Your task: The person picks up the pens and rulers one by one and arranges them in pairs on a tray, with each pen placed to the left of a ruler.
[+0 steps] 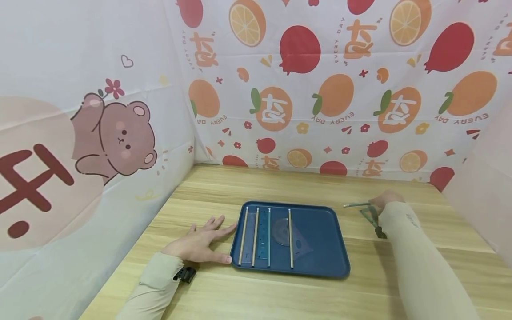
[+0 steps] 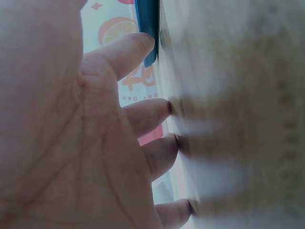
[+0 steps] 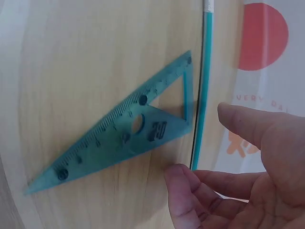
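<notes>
Fruit-print walls surround my wooden table (image 1: pixel 280 186). Four sticks and rulers already lie in the blue tray (image 1: pixel 324 249); my left hand (image 1: pixel 200 242) rests flat, fingers spread. My right hand (image 3: pixel 248 176), loosely curled, reaches a pencil (image 3: pixel 202 90) beside a set square (image 3: pixel 128 133) still outside.

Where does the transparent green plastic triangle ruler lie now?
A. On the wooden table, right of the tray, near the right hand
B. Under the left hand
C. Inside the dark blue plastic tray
A: the transparent green plastic triangle ruler lies on the wooden table, right of the dark blue plastic tray, beside the right hand.
</notes>
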Demonstrator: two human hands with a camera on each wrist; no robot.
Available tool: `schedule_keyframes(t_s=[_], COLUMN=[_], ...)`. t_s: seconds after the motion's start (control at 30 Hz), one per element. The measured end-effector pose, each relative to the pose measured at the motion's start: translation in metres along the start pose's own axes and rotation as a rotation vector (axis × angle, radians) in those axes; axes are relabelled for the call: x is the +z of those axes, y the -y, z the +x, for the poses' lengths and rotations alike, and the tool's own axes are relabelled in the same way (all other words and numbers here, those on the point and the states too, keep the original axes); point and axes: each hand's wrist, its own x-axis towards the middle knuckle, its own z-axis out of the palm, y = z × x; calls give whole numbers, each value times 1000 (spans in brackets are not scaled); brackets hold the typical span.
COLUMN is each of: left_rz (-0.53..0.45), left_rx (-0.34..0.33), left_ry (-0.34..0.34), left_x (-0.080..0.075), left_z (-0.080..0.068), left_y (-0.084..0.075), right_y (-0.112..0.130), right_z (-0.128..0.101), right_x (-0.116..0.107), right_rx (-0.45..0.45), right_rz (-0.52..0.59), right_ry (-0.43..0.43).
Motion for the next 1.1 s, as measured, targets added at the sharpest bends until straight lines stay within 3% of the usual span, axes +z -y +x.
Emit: schedule_keyframes(t_s=[0.1, 0.3, 0.5, 1.1], left_rz=[-11, -11, 12, 7], left_rx=[-8, -8, 1, -12], left_ry=[3, 8, -5, 9], left_x=[0, 1, -3, -3], left_z=[1, 2, 3, 3], left_y=[0, 1, -1, -3], right_y=[4, 10, 23, 31], right_z=[2, 12, 11, 7], right_x=[4, 14, 19, 26], right_rx=[-9, -15, -54, -31], right_rz=[-53, -54, -170, -123], right_ry=[-10, -45, -81, -90])
